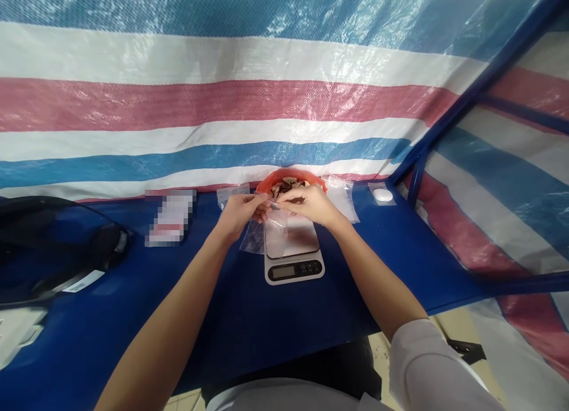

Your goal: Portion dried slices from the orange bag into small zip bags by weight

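Perhaps uneven tugging could tear the clear bag point(278, 223) that the left hand point(242, 212) and right hand point(315, 203) pinch with their fingers.

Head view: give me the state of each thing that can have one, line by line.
Left hand: pinching the clear bag.
Right hand: pinching it too.
Clear bag: held up; open or sealed, cannot tell.
Scale: lying flat; its display shows no readable figure.
Red bag: mouth open, brown pieces showing inside.
Striped sheet: hanging, creased.
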Available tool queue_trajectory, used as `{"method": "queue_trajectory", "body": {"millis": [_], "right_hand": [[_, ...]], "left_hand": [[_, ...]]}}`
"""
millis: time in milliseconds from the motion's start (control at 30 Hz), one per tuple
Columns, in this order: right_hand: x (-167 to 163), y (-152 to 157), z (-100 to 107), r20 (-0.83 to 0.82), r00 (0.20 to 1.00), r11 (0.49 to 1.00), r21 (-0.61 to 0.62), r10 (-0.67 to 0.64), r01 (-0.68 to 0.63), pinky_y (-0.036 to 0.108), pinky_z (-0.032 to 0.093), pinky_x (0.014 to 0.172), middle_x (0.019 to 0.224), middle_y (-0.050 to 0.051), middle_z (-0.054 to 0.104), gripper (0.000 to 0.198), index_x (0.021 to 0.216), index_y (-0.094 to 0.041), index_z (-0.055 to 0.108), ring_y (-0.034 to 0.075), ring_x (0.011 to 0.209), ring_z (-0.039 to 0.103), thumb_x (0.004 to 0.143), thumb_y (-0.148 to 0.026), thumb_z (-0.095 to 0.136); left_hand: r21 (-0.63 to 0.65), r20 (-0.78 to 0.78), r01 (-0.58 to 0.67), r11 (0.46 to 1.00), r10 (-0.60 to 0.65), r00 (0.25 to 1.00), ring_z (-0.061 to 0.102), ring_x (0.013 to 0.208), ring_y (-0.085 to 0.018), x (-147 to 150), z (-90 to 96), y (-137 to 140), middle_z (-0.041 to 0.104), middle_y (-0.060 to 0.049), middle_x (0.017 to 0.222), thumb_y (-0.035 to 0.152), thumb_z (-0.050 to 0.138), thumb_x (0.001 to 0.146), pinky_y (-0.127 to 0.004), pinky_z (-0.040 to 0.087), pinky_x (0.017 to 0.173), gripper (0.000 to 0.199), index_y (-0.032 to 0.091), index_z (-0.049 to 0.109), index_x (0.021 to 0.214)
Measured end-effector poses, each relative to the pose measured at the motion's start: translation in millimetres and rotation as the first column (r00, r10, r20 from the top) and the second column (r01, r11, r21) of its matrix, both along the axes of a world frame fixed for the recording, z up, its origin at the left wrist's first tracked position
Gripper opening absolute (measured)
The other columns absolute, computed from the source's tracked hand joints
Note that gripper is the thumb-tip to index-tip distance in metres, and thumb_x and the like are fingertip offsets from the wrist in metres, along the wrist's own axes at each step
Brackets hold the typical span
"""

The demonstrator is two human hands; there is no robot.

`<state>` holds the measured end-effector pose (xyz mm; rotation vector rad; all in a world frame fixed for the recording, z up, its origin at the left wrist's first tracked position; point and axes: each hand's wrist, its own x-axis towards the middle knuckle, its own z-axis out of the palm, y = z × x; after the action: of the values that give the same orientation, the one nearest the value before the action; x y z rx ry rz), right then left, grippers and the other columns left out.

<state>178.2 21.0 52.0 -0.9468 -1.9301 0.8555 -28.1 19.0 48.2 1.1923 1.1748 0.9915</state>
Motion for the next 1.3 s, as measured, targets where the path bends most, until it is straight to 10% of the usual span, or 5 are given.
{"method": "queue_trajectory", "body": {"millis": [600, 1033, 1300], "right_hand": [[-5, 19, 4, 0.036, 0.999, 0.969, -0.245, 0.038, -0.028, 0.018, 0.057, 0.047, 0.104, 0.005, 0.072, 0.019, 0.095, -0.022, 0.081, 0.013, 0.074, 0.067, 0.080, -0.029, 0.072], [14, 22, 11, -0.043, 0.998, 0.929, -0.368, -0.051, 0.032, 0.020, 0.050, 0.044, 0.065, 0.001, 0.070, 0.015, 0.080, -0.017, 0.081, 0.011, 0.052, 0.062, 0.073, -0.030, 0.078], [11, 17, 18, -0.035, 0.996, 0.909, -0.412, -0.085, 0.063, 0.019, 0.055, 0.050, 0.063, 0.001, 0.069, 0.008, 0.072, -0.017, 0.079, 0.012, 0.059, 0.064, 0.073, -0.024, 0.075]], "left_hand": [[0.156, -0.083, 0.131, 0.979, -0.119, 0.989, 0.060, 0.059, -0.014, 1, -2.1, -2, 0.070, -0.004, 0.067, 0.040, 0.073, 0.077, -0.028, 0.049, 0.061, 0.026, 0.016, 0.072, 0.067], [0.368, -0.576, 0.160, 0.916, 0.090, 0.812, 0.051, 0.054, -0.012, -12, 9.1, -1, 0.060, 0.001, 0.054, 0.042, 0.067, 0.080, -0.026, 0.037, 0.054, 0.032, 0.019, 0.064, 0.057], [0.579, -0.531, 0.186, 0.794, 0.194, 0.825, 0.066, 0.109, -0.028, 2, -6.7, -5, 0.068, -0.010, 0.128, 0.052, 0.068, 0.083, -0.040, 0.051, 0.099, 0.047, 0.022, 0.068, 0.120]]}}
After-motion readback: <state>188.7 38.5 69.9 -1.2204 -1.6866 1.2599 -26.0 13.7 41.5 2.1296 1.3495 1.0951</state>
